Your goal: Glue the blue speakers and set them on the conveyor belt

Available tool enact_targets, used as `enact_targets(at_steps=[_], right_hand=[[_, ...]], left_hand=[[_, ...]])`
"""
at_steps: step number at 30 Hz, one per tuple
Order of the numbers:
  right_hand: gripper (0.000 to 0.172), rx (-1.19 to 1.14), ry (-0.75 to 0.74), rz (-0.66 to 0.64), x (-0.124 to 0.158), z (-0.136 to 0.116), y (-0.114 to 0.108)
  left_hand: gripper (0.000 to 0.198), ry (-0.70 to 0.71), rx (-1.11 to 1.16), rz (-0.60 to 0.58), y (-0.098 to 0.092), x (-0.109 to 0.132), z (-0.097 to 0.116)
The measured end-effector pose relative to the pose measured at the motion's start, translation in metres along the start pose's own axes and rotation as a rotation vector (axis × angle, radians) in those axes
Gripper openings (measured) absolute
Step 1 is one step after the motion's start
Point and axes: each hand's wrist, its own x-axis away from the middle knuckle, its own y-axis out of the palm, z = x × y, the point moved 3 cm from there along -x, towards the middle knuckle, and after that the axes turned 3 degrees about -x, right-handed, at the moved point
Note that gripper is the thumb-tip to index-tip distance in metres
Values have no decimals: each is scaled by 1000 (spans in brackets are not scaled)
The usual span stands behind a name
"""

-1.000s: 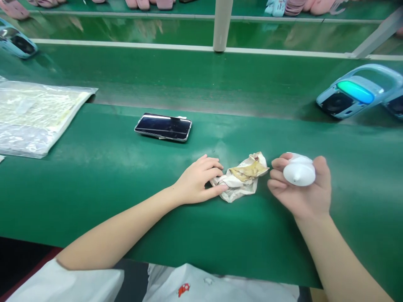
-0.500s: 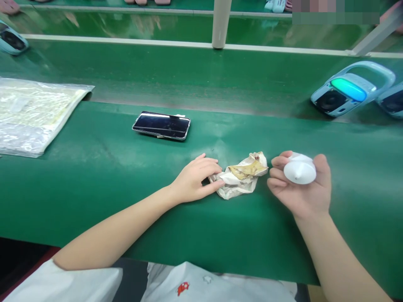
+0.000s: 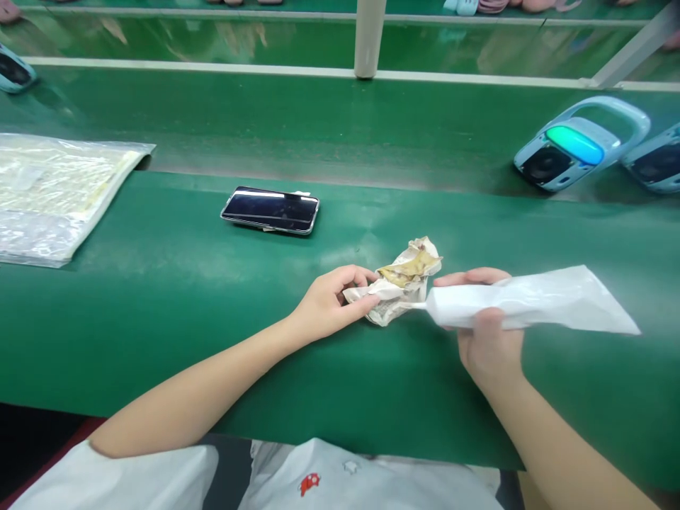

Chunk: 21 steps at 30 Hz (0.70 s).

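My right hand (image 3: 491, 340) is wrapped around a white squeeze tube (image 3: 536, 297), which lies sideways with its flat end to the right. The tube's thin nozzle points left and meets the lower right edge of a crumpled, stained paper wipe (image 3: 406, 273); whether it presses into the paper I cannot tell. My left hand (image 3: 343, 297) pinches the wipe's left end between thumb and fingers, on the green work surface (image 3: 265, 297).
A smartphone (image 3: 270, 210) lies face up beyond my left hand. At the left is a clear plastic bag (image 3: 64, 198) with flat contents. Light-blue speakers with handles, one speaker (image 3: 579, 145) lit, stand on the green belt (image 3: 319, 127). A pale post (image 3: 369, 39) rises behind.
My right hand has swung the tube from pointing toward me to lying sideways, its nozzle now at the wipe. My left fingers have closed on the wipe, which has shifted slightly.
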Motion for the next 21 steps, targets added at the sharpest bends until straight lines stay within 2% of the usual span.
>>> enact_targets(at_steps=[8, 12, 16, 21], right_hand=[[42, 157, -169, -39, 0, 4, 5], [40, 205, -122, -36, 0, 5, 4], [40, 237, -70, -20, 2, 6, 2], [38, 225, -49, -21, 4, 6, 4]], left_hand=[[21, 96, -38, -43, 6, -1, -1], [22, 99, 72, -127, 5, -3, 0], [24, -1, 246, -188, 2, -5, -3], [18, -15, 269, -224, 4, -7, -7]])
